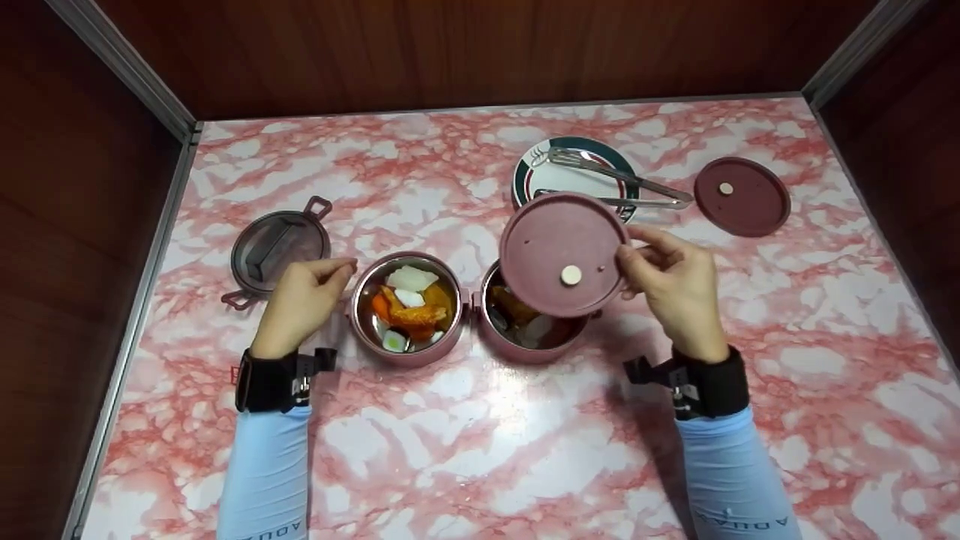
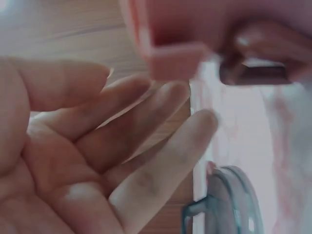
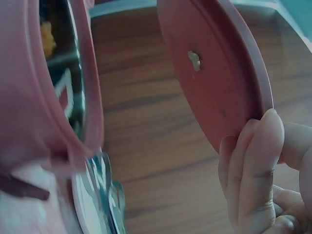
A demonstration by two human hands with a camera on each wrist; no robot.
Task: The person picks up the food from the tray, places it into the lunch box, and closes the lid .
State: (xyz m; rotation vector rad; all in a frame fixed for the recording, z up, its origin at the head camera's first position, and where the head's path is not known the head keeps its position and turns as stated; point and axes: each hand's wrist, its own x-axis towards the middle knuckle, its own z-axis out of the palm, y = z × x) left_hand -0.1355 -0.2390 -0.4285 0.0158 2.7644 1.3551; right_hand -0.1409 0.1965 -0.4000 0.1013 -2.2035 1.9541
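Observation:
My right hand (image 1: 679,289) pinches a round dusty-pink lid (image 1: 551,244) by its right edge. The lid is tilted above the right pink food container (image 1: 525,354), covering part of its opening. Some food shows inside that container's metal lining. My left hand (image 1: 300,304) is beside the left pink food container (image 1: 411,362), fingertips near its rim and holding nothing. Pieces of orange, white and green food (image 1: 412,311) fill the left container. In the left wrist view, the fingers (image 2: 161,180) are loosely extended below the pink container wall (image 2: 180,29).
A dark lid with two side handles (image 1: 281,251) lies left of the containers. Behind them, metal tongs (image 1: 660,191) rest across a green-rimmed plate (image 1: 559,144). Another pink lid (image 1: 750,206) lies at the back right. Wooden walls (image 1: 495,52) bound the marbled table (image 1: 450,465).

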